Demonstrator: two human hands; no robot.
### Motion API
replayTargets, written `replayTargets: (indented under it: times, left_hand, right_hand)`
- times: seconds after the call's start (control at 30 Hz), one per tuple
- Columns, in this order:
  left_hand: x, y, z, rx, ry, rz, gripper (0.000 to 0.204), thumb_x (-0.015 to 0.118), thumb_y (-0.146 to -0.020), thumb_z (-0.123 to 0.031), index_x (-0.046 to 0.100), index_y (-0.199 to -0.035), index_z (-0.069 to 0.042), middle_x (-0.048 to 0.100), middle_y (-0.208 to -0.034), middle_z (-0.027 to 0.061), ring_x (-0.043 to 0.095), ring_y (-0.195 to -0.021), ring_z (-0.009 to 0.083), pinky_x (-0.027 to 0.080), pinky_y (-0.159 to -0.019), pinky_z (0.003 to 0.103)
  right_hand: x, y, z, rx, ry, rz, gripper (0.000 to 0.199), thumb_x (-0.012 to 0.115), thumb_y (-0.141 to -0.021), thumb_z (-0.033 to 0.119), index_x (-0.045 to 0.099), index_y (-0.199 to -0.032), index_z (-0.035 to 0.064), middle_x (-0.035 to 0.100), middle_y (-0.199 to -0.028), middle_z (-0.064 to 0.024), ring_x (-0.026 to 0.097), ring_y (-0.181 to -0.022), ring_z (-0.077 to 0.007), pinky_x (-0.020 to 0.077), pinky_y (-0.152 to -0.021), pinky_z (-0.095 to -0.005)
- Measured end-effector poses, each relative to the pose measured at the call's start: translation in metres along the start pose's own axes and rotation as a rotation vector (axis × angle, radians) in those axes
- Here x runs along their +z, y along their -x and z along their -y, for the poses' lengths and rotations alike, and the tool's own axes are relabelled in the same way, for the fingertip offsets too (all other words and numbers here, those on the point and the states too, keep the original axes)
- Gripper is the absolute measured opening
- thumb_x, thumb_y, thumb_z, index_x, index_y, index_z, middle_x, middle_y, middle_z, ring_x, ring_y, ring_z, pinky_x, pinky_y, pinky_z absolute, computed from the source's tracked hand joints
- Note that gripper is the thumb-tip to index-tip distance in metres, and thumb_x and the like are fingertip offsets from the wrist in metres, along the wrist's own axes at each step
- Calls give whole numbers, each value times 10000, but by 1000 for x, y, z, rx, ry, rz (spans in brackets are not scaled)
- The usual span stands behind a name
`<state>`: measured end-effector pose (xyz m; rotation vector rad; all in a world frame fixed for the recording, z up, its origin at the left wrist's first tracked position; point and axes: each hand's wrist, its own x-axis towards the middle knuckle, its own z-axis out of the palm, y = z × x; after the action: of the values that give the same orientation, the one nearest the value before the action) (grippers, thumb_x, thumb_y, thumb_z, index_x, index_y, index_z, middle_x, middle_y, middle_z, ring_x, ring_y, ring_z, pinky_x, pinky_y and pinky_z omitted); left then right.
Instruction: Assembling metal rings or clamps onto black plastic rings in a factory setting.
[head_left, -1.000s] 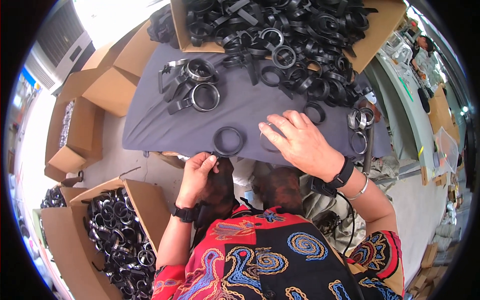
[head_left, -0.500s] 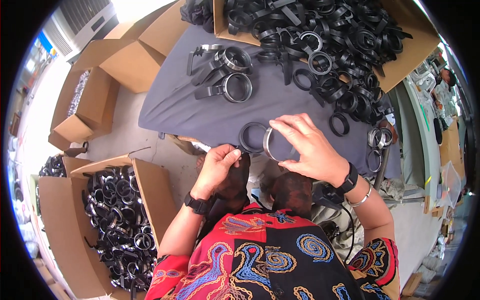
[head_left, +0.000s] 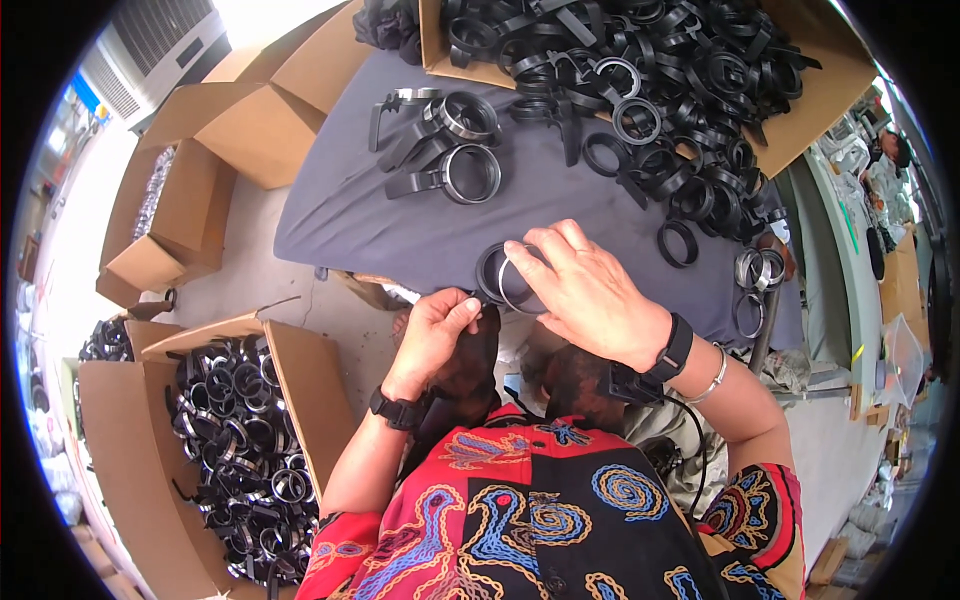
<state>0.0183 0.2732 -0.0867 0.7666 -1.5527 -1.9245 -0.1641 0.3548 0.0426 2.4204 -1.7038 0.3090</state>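
Note:
My left hand (head_left: pixel 437 328) pinches the handle end of a black plastic ring (head_left: pixel 486 273), holding it at the near edge of the grey cloth. Fingers of my right hand (head_left: pixel 585 290) are closed on a thin silver metal ring (head_left: pixel 507 290), which lies against the black ring's right side and overlaps its opening. Whether the metal ring is seated in the black one I cannot tell. Farther up the cloth rest several black handled rings with metal bands (head_left: pixel 471 174).
A carton (head_left: pixel 815 125) spills many black rings across the grey cloth (head_left: pixel 350 220). Silver rings (head_left: pixel 758 270) hang at the table's right corner. At lower left stands a carton (head_left: pixel 125 450) of banded rings. Another open carton (head_left: pixel 205 215) is behind it.
My right hand has moved left with the metal ring, bringing it from beside the black ring to against it. My left hand keeps its place.

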Motion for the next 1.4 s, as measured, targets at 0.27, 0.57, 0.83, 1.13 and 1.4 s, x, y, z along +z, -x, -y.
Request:
replayTargets:
  times: [0.27, 0.57, 0.83, 1.13, 1.4]
  left_hand:
    - [-2, -2, 3, -5, -6, 28, 233, 566, -934, -196, 597, -797, -10, 594, -713, 14, 523, -687, 89, 418, -697, 238]
    - [0, -2, 6, 8, 44, 27, 219, 566, -933, -180, 595, -793, -14, 582, -707, 0, 507, -683, 77, 409, -678, 230]
    - [-1, 0, 5, -19, 72, 6, 227, 566, -934, -186, 594, -784, -18, 570, -679, -15, 484, -664, 62, 396, -658, 215]
    - [1, 3, -6, -29, 55, 12, 232, 563, -935, -188, 597, -796, -5, 572, -680, -7, 492, -656, 71, 406, -649, 220]
    - [5, 2, -7, -14, 83, -1, 233, 568, -934, -189, 589, -788, -9, 569, -677, -10, 495, -655, 73, 408, -649, 221]
  right_hand:
    - [-17, -10, 4, 192, -130, 206, 683, 792, -565, 172, 536, -1157, -52, 515, -1025, -156, 494, -965, -311, 481, -771, -386]
    - [-17, -4, 0, 175, -396, 73, 693, 792, -579, 224, 526, -1167, -29, 539, -1067, -160, 508, -1009, -320, 464, -832, -388]
    - [-34, -6, 6, 34, -604, -209, 737, 805, -566, 139, 484, -1217, 13, 521, -1162, -152, 501, -1049, -336, 431, -907, -416]
    - [-36, -1, 12, -191, -446, -436, 726, 796, -579, 81, 485, -1231, 9, 524, -1168, -165, 531, -1010, -344, 473, -855, -423]
    - [-33, 2, 14, -231, -202, -462, 678, 772, -591, 80, 495, -1205, 1, 527, -1142, -162, 537, -1003, -334, 506, -814, -404]
